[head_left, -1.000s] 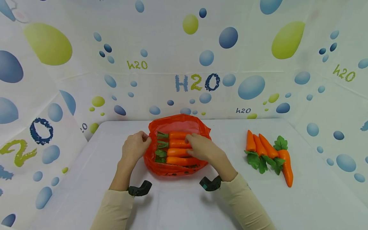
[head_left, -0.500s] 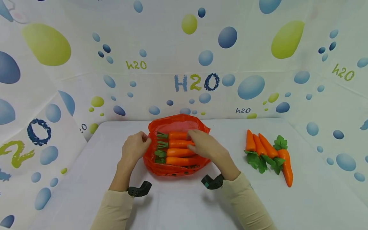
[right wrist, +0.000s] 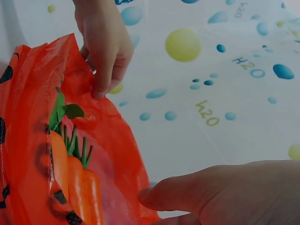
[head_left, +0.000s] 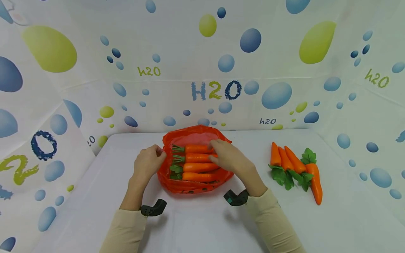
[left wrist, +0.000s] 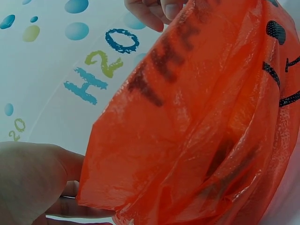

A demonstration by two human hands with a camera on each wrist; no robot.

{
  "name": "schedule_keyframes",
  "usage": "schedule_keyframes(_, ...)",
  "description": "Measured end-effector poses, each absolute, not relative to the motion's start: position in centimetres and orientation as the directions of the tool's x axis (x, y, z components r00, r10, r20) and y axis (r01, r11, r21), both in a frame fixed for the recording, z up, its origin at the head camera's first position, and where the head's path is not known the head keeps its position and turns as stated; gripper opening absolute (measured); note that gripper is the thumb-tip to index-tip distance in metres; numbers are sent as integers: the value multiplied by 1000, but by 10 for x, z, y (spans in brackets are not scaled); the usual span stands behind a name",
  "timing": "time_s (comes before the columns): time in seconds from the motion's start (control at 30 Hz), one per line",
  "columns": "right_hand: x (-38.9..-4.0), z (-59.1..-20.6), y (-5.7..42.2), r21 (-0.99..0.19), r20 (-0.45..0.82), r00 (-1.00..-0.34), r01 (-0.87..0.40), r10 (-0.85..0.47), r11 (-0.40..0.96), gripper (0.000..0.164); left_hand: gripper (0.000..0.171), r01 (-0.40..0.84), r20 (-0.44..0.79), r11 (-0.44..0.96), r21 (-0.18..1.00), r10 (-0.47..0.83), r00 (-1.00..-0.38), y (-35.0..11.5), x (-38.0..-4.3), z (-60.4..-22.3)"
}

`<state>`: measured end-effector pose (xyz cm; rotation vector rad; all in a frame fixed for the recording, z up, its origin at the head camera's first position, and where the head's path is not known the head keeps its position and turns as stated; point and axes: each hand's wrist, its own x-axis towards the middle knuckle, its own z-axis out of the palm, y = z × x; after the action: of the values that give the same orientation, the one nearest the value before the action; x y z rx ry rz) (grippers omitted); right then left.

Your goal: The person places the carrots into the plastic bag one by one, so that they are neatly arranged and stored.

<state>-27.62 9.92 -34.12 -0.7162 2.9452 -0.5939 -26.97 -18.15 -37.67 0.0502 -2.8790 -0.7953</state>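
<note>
A red plastic bag (head_left: 193,188) with dark printing lies in the middle of the table, its mouth facing up. Inside, several orange carrots (head_left: 197,167) lie in a row, green tops to the left. At the bag's left rim, my left hand (head_left: 149,161) pinches the plastic between thumb and fingers, as the right wrist view also shows. My right hand (head_left: 229,158) hovers at the bag's right side, thumb and fingers apart over the carrots' tips. In the right wrist view its thumb (right wrist: 171,193) is extended, with the tip right at the bag's edge.
Several more carrots (head_left: 295,161) with leafy green tops lie on the table's right side. The white table (head_left: 196,225) meets a patterned backdrop (head_left: 177,45) at its far edge. A black wrist camera (head_left: 154,208) sits on my left wrist.
My right hand has shifted a little to the right, so more of the carrots in the bag shows. The left hand stays at the bag's left rim.
</note>
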Motion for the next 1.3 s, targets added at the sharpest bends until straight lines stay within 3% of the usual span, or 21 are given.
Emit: schedule_keyframes(1.3,-275,-343,101,-369,14,-894,-422,-448,828,39,29,9,129,865,502,-64,-990,-181,-268,-375)
